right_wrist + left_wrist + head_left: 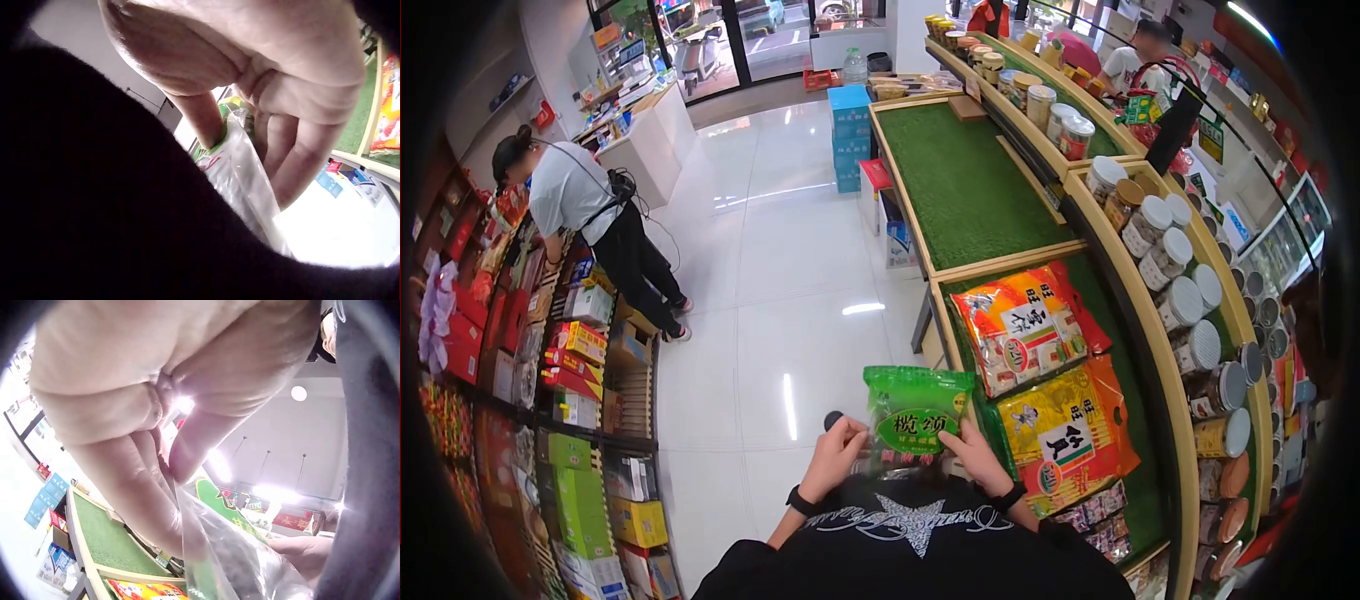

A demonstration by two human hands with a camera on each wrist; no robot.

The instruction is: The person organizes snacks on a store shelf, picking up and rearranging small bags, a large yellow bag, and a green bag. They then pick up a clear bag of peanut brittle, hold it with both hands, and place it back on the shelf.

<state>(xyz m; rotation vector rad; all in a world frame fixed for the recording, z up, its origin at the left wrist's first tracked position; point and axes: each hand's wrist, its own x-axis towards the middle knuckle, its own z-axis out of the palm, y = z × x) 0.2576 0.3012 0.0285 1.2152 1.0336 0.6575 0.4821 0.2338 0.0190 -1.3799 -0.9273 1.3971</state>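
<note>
A green snack bag [917, 400] with large dark characters and a clear lower part is held upright in front of my chest. My left hand [835, 458] pinches its left side; in the left wrist view thumb and fingers meet on the transparent plastic edge [240, 559]. On the other side my right hand [980, 458] grips the bag, thumb across its printed front. The right wrist view shows the crinkled clear film [244, 172] between that hand's thumb and fingers. A dark sleeve hides much of this view.
To my right is a wooden display stand with green turf [970, 190]. On it lie a red-orange snack pack [1030, 325] and a yellow one [1065, 430]. Lidded jars [1170, 255] line the upper shelf. A person [590, 195] bends over shelves at left, beyond the tiled floor [750, 300].
</note>
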